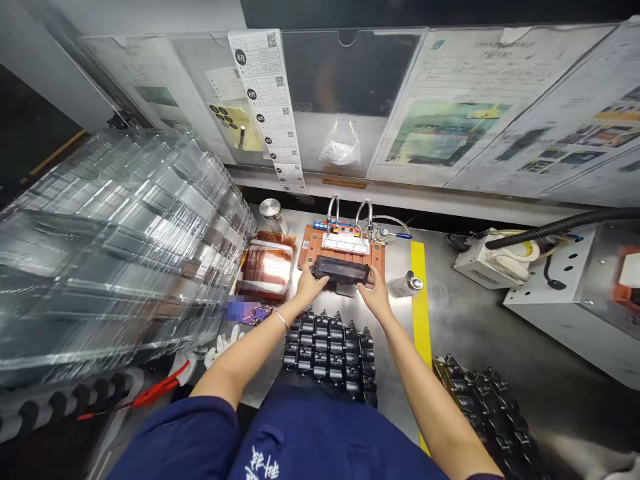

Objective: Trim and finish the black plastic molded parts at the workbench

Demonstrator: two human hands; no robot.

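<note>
On the far left I see a tall stack of clear plastic trays (115, 247), and below it red-handled pliers (155, 393) lying on the table (465, 320). Next comes a block wrapped in amber tape (266, 270) with a small metal-capped jar (273, 215) behind it. My left hand (309, 285) has its fingers curled around the left end of a long black module (342, 269), thumb on the near edge; a bracelet sits on that wrist. The module lies across the front of an orange-brown fixture (345, 250) that carries a white connector strip and two metal loop handles. My right hand (375, 293) grips the module's right end the same way, partly closed, fingertips pressed on it. Just in front of both hands sits a black moulded tray (327, 350) of parts. Right of the fixture stands a small silver cylinder (409, 283) beside a yellow stripe (420, 293). Another black tray (485, 407) lies lower right, and grey boxes (575, 300) stand far right.
</note>
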